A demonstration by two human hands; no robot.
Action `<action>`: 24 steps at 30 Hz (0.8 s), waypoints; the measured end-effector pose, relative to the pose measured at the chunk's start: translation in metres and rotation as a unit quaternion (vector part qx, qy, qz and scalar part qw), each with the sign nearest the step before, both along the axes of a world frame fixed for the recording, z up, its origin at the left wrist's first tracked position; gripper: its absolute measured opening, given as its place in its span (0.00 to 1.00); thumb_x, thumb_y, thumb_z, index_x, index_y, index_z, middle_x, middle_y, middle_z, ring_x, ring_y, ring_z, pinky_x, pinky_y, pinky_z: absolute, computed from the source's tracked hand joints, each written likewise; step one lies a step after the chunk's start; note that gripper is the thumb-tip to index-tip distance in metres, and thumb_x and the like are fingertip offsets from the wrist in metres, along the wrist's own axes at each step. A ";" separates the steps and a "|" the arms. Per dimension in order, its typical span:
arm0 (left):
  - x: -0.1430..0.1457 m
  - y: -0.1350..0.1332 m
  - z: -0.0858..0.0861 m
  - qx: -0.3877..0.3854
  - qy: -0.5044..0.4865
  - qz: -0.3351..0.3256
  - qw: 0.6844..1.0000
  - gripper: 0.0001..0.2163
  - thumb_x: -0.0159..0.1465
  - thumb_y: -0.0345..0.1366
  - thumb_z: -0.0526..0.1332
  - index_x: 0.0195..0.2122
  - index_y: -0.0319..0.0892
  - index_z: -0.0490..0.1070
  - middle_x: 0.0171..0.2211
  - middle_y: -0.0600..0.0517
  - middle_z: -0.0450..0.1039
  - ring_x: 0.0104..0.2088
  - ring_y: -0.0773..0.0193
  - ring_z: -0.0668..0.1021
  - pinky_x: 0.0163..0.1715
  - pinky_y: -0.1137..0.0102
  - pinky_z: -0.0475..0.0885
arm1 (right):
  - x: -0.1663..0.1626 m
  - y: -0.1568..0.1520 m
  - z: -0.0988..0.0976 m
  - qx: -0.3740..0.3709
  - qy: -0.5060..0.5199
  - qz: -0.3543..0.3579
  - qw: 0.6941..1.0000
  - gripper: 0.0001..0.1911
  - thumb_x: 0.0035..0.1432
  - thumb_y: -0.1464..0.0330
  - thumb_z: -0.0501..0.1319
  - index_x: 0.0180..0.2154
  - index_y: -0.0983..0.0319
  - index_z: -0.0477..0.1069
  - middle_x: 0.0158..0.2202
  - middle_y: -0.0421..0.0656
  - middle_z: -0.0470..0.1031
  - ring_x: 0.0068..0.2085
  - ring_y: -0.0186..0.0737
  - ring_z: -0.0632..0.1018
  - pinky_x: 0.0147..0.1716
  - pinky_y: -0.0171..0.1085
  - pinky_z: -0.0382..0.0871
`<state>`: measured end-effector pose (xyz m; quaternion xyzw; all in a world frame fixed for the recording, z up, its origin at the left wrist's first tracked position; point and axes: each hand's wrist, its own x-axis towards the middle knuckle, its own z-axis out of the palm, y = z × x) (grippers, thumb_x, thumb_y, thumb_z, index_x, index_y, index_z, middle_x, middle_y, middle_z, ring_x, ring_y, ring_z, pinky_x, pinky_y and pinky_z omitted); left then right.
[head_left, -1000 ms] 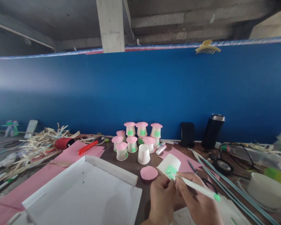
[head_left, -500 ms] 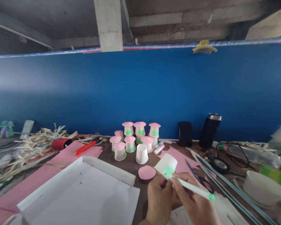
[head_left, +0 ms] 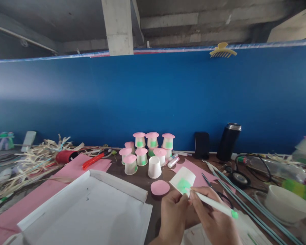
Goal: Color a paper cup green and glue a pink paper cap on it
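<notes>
My left hand [head_left: 172, 212] pinches the near rim of a white paper cup [head_left: 183, 176], which lies tilted with a green coloured patch on its side. Between the fingers of my right hand [head_left: 211, 211] is a white marker pen [head_left: 214, 203] with a green end, its tip hidden close to the patch. Just left of the cup lies a pink paper circle [head_left: 160, 187]. Behind it a plain white cup [head_left: 154, 167] stands upside down. Several more upturned cups [head_left: 142, 158] carry pink paper tops and green patches, some of them stacked.
A shallow white box [head_left: 86, 207] covers the left front. Scissors [head_left: 216, 190] and pink paper [head_left: 193, 170] lie by my right hand. Light blue cords [head_left: 247, 204], a white bowl [head_left: 287, 204] and a black bottle [head_left: 228, 143] are to the right, raffia-like strips [head_left: 46, 156] to the left.
The cup and marker have shifted slightly right with both hands. The green patch on the cup looks larger and squarer than before.
</notes>
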<state>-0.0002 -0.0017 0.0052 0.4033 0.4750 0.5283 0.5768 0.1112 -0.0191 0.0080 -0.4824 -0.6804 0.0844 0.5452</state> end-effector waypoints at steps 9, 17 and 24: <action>-0.003 -0.002 0.002 0.008 0.024 0.008 1.000 0.14 0.48 0.46 0.64 0.21 0.38 0.74 0.16 0.56 0.63 0.21 0.68 0.64 0.20 0.73 0.57 | -0.001 -0.001 -0.002 -0.026 -0.005 0.015 1.000 0.07 0.59 0.64 0.57 0.36 0.59 0.69 0.30 0.41 0.76 0.31 0.36 0.78 0.29 0.29 0.72; -0.004 -0.001 -0.003 0.011 0.030 -0.002 0.999 0.14 0.49 0.45 0.63 0.23 0.38 0.74 0.16 0.56 0.62 0.21 0.69 0.63 0.20 0.73 0.56 | -0.002 0.000 -0.002 -0.030 -0.019 0.017 0.999 0.07 0.59 0.64 0.56 0.38 0.59 0.69 0.33 0.42 0.76 0.34 0.37 0.78 0.32 0.30 0.73; -0.006 0.000 -0.004 0.018 0.046 -0.003 0.999 0.13 0.50 0.46 0.63 0.22 0.38 0.73 0.16 0.57 0.62 0.21 0.69 0.63 0.20 0.73 0.56 | -0.003 -0.001 -0.002 -0.037 -0.028 0.025 0.999 0.08 0.60 0.63 0.56 0.37 0.60 0.69 0.32 0.43 0.76 0.32 0.37 0.78 0.31 0.30 0.73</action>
